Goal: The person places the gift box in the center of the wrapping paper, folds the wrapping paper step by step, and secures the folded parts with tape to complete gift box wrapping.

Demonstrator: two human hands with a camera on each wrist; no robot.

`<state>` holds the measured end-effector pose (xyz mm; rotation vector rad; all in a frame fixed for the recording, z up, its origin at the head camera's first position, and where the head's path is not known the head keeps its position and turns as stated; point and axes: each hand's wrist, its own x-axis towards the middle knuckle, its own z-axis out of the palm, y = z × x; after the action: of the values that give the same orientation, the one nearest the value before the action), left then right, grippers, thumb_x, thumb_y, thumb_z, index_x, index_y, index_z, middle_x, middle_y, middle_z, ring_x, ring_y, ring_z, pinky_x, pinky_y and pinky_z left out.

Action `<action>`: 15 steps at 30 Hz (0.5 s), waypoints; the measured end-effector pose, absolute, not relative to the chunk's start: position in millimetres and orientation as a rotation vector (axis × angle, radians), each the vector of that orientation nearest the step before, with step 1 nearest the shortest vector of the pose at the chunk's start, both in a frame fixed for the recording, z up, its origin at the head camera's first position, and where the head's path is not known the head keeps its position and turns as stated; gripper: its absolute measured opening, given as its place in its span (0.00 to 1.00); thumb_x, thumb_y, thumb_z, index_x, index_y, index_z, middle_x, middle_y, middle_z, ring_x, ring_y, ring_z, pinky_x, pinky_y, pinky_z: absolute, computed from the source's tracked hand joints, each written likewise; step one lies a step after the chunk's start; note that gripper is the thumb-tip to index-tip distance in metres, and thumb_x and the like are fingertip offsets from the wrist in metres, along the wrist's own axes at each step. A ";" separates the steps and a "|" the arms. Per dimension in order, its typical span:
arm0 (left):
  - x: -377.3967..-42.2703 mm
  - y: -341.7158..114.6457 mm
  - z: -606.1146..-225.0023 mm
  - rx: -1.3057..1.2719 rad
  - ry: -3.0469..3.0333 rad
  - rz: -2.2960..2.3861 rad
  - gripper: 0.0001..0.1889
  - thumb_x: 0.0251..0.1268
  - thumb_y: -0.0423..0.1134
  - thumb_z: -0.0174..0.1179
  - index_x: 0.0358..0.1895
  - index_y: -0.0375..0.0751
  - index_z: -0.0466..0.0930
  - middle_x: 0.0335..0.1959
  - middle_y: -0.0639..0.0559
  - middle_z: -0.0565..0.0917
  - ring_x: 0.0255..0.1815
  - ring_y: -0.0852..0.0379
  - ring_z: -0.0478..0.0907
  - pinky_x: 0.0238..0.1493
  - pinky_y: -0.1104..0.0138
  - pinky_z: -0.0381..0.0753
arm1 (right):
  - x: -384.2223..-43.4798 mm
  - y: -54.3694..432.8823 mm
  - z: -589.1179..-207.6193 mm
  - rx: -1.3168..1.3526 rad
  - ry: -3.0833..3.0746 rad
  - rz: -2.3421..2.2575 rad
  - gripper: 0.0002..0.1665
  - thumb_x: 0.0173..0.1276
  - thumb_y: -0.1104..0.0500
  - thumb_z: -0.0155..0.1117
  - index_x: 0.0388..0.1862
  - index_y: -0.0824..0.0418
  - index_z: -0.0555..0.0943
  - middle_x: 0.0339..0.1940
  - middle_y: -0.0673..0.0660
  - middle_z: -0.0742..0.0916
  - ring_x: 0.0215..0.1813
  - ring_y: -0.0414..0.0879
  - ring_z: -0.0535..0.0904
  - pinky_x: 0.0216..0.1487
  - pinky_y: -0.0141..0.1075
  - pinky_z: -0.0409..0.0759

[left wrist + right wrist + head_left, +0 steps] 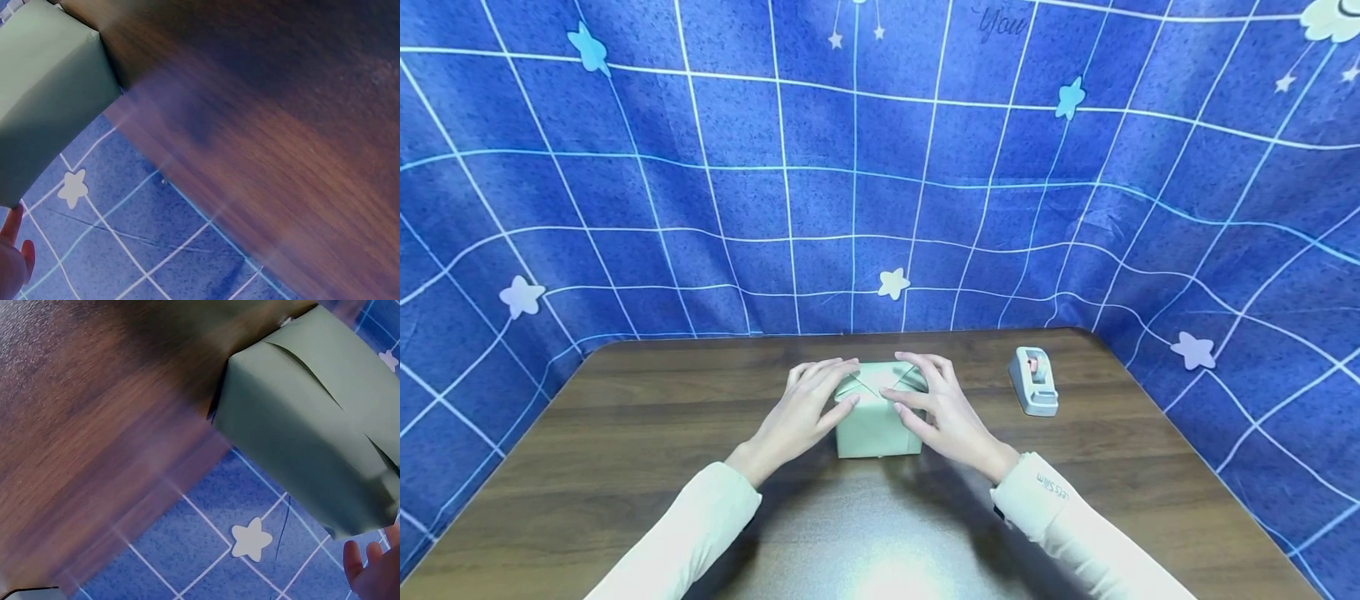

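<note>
A box wrapped in pale green paper (878, 429) stands upright on the table, with folded paper flaps crossing on its top. My left hand (805, 408) reaches over the box's left top edge, fingers extended and thumb toward the front. From the other side, my right hand (936, 408) spreads its fingers over the right top edge, the index finger lying on the folds. In the left wrist view, fingertips (12, 225) touch a top corner of the wrapped box (56, 81). The right wrist view shows a gaping paper seam along the side of the box (300, 425).
A white tape dispenser (1034, 383) stands to the right of the box on the dark wooden table (685, 392). Behind the table's far edge hangs a blue curtain (820, 208) with a white grid and stars.
</note>
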<state>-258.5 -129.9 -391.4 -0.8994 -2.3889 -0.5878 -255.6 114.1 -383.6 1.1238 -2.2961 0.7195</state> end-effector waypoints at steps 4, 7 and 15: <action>-258.7 -129.3 -391.6 -0.902 -2.382 -0.595 0.23 0.67 0.50 0.48 0.61 0.44 0.69 0.61 0.51 0.73 0.64 0.50 0.66 0.63 0.53 0.56 | -253.9 113.4 -381.9 1.086 -2.278 0.686 0.15 0.66 0.54 0.54 0.48 0.51 0.83 0.69 0.53 0.66 0.65 0.51 0.56 0.55 0.43 0.69; -258.3 -129.3 -391.9 -0.881 -2.397 -0.657 0.22 0.68 0.49 0.48 0.61 0.45 0.68 0.61 0.52 0.74 0.64 0.51 0.66 0.63 0.53 0.55 | -254.5 112.3 -379.1 1.053 -2.249 0.766 0.13 0.65 0.55 0.55 0.43 0.55 0.84 0.67 0.53 0.68 0.64 0.51 0.58 0.58 0.46 0.66; -260.2 -117.5 -381.3 -0.584 -2.433 -1.164 0.20 0.66 0.44 0.51 0.59 0.42 0.68 0.58 0.47 0.75 0.61 0.49 0.69 0.64 0.51 0.61 | -264.6 108.3 -371.4 0.704 -2.394 1.141 0.21 0.66 0.55 0.55 0.55 0.63 0.72 0.63 0.60 0.71 0.61 0.55 0.63 0.57 0.49 0.65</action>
<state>-260.2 -117.5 -381.3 -0.5844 -2.4333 -1.1637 -264.6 108.3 -371.4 0.7038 -2.3937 1.1407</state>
